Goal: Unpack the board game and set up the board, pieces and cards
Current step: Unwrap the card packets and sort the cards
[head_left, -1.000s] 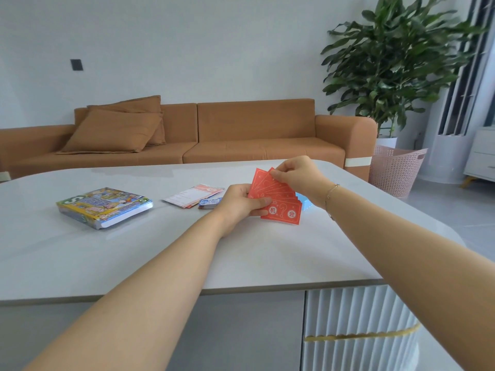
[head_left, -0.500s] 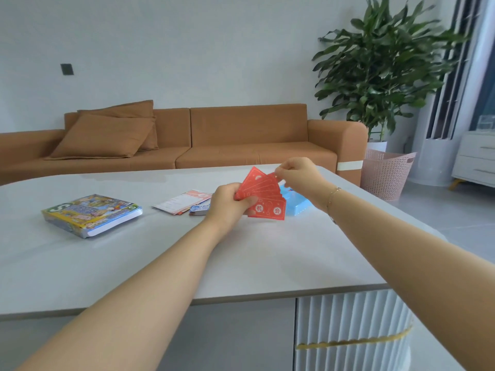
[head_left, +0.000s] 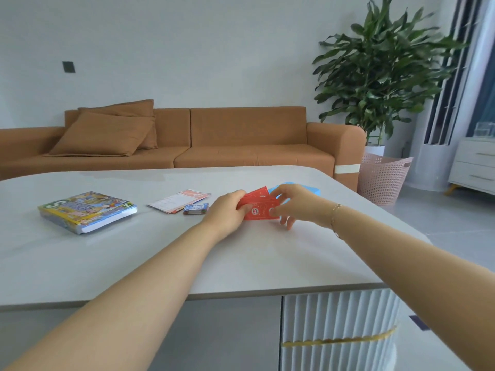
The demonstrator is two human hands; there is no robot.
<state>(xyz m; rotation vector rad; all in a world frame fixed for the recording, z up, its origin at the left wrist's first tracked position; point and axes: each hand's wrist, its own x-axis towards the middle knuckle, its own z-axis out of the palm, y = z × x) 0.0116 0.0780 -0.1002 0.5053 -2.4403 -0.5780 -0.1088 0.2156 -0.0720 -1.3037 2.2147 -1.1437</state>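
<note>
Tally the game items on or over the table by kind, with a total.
Game box: 1
Leaflet: 1
Blue card stack: 1
Red card fan, held in both hands: 1
Light blue item, partly hidden behind the hands: 1
Total: 5

Both arms outstretched — left hand gripping, right hand pinching.

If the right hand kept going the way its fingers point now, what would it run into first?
The right hand points leftward at the red cards it already touches; just past them is the left hand gripping the fan. Depth is unclear, but the cards come first.
</note>
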